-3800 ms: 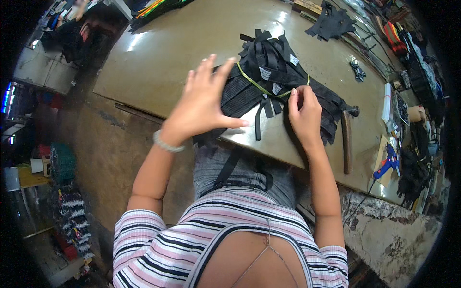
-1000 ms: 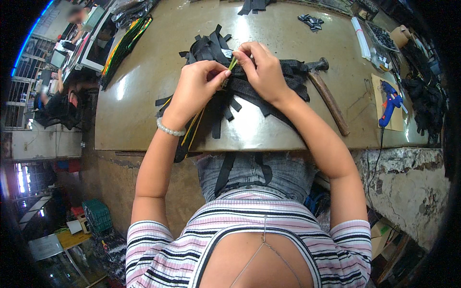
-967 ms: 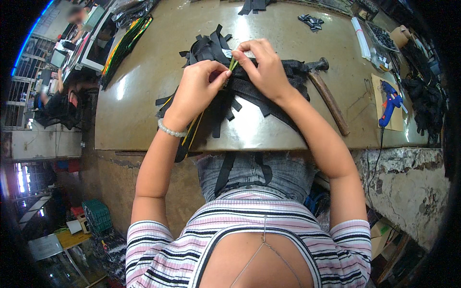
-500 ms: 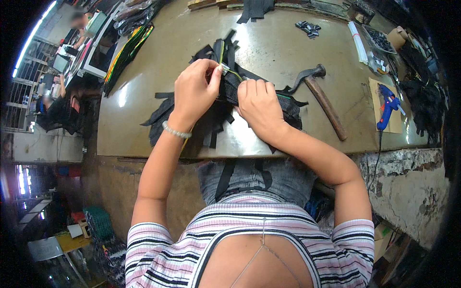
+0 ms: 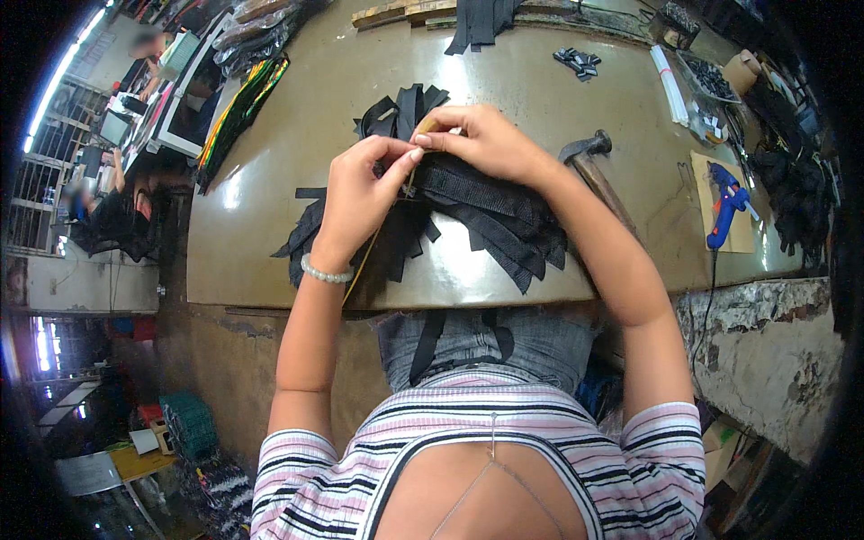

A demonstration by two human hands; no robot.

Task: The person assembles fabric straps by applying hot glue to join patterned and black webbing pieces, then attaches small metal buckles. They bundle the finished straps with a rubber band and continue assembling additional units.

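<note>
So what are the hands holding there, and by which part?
Both hands, left and right, pinch the top edge of a bundle of black webbing straps, fingertips meeting there. A thin yellow strip hangs below the left hand.

A worn workbench carries black webbing straps, a hammer and a blue glue gun.

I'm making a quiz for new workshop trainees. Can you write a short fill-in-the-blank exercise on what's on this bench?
1. Both hands, the left hand and the right hand, work on a pile of ____ webbing straps.
2. The tool with a wooden handle lying to the right of the pile is a ____.
3. The glue gun is coloured ____.
4. A bead bracelet sits on the ____ wrist.

Missing words: black; hammer; blue; left
</note>
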